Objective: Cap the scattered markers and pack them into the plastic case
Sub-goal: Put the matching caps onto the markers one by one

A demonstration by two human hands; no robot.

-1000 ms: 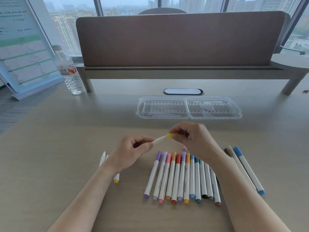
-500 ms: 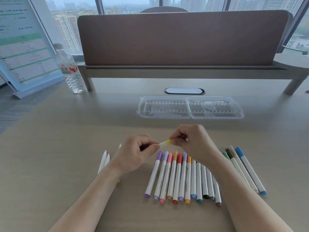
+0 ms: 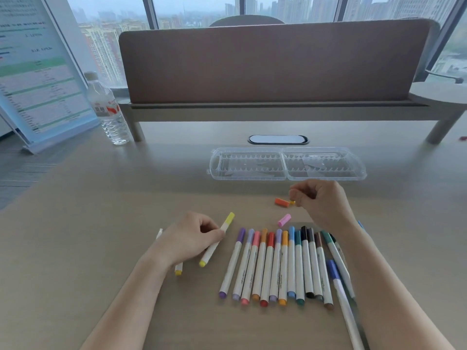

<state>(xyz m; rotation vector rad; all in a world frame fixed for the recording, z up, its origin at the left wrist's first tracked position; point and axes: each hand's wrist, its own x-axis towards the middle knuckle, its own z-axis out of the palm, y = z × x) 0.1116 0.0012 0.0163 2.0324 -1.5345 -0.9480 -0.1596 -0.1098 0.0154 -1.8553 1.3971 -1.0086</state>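
Note:
My left hand [image 3: 192, 236] grips a white marker with a yellow cap [image 3: 217, 239], tilted with its tail end low over the desk. Farther right, my right hand [image 3: 322, 200] has curled fingers that pinch a small yellow-orange cap [image 3: 292, 202], mostly hidden. An orange cap [image 3: 281, 202] lies just left of it and a pink cap [image 3: 284, 220] below. Several capped markers [image 3: 275, 263] lie in a row in front of me. The clear plastic case [image 3: 286, 173] lies open and empty beyond my hands.
A marker with a yellow end [image 3: 178, 270] lies partly under my left wrist. A blue-capped marker [image 3: 338, 286] lies across the row's right side by my right forearm. A water bottle [image 3: 108, 109] and a sign stand [image 3: 38, 79] are at the back left; a desk divider [image 3: 273, 61] rises behind the case.
My hands have parted. The left hand lowered the yellow-capped marker toward the desk. The right hand let go of it and moved up and right to the loose caps.

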